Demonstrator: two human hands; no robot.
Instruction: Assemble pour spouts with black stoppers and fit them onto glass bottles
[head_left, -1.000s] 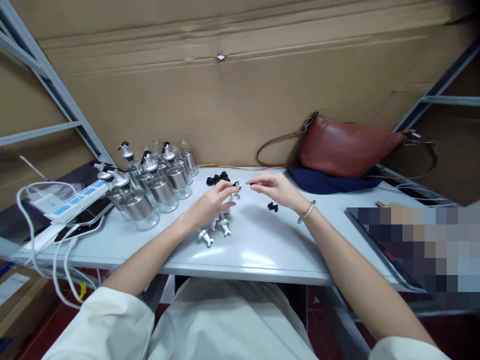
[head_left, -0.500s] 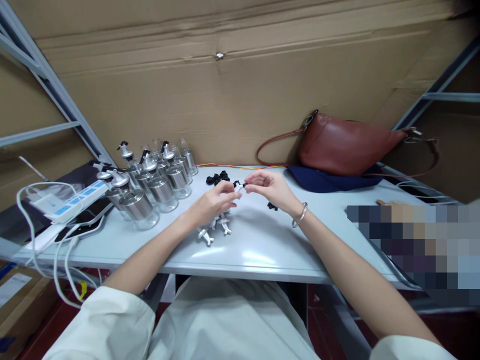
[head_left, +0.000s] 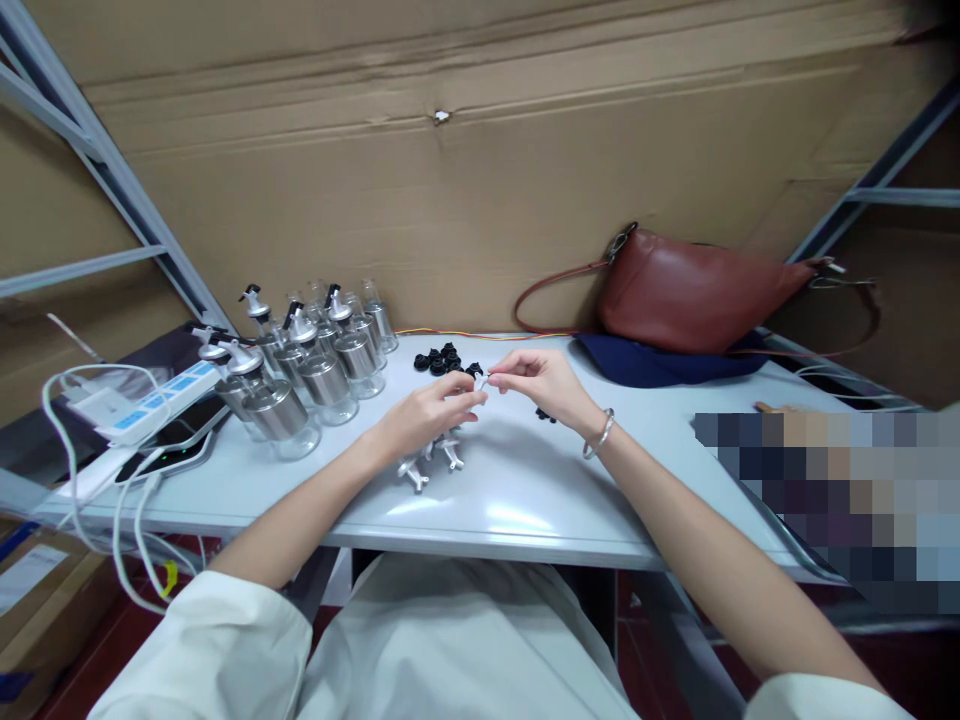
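My left hand [head_left: 431, 410] is closed, holding a small silver pourer spout [head_left: 481, 381] between thumb and fingers. At the spout's right end my right hand [head_left: 541, 382] pinches a tiny dark part, mostly hidden by its fingertips. Both hands meet just above the middle of the table. Below my left hand lie several silver pourer spouts [head_left: 414, 473], partly covered by it. Beyond the fingers sits a cluster of black stoppers [head_left: 442, 358]. A few small black pieces [head_left: 544, 415] lie beneath my right wrist, partly hidden.
Several glass oil bottles with steel bands [head_left: 279, 408] stand at the left, some topped with pourers. Beside them are a white power strip [head_left: 161, 402] and cables. A brown leather bag [head_left: 690, 290] rests on dark blue cloth [head_left: 652, 365] at the back right. Cardboard [head_left: 480, 220] walls the rear.
My fingers have shifted slightly around the spout, and my right fingertips are closer to the left ones. The whole view has moved a little. The spouts and bottles on the table stay put.
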